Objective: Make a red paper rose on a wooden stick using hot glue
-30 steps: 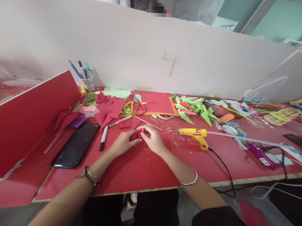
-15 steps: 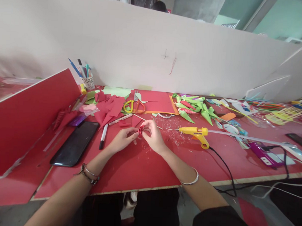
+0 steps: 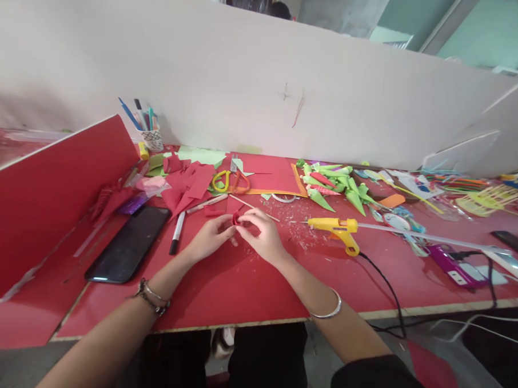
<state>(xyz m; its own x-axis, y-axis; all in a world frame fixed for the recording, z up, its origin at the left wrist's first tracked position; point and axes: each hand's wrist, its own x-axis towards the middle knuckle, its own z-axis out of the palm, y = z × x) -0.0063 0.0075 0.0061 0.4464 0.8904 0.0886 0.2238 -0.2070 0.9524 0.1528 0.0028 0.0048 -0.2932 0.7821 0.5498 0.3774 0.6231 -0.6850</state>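
Observation:
Between my fingertips is a small curled piece of red paper (image 3: pixel 235 218), partly hidden by the fingers. My left hand (image 3: pixel 211 236) pinches it from the left, and my right hand (image 3: pixel 262 233) holds its other side with bent fingers. Both hands hover low over the red table (image 3: pixel 233 296). Just beyond them lie a thin wooden stick (image 3: pixel 245 202) and scraps of red paper (image 3: pixel 194 185). Scissors with yellow and red handles (image 3: pixel 231 181) rest on the paper behind. A yellow glue gun (image 3: pixel 335 227) lies to the right of my right hand, its nozzle pointing left.
Left of my hands are a black phone (image 3: pixel 130 243), a marker (image 3: pixel 177 233) and a red upright board (image 3: pixel 52 208). A pen cup (image 3: pixel 152 138) stands at the back. Green paper cones (image 3: pixel 336 186) and a purple power strip (image 3: pixel 455 265) sit to the right.
Both hands have shifted slightly left with the red paper piece, and my right fingers have closed in flatter around it. The things on the table stay where they were.

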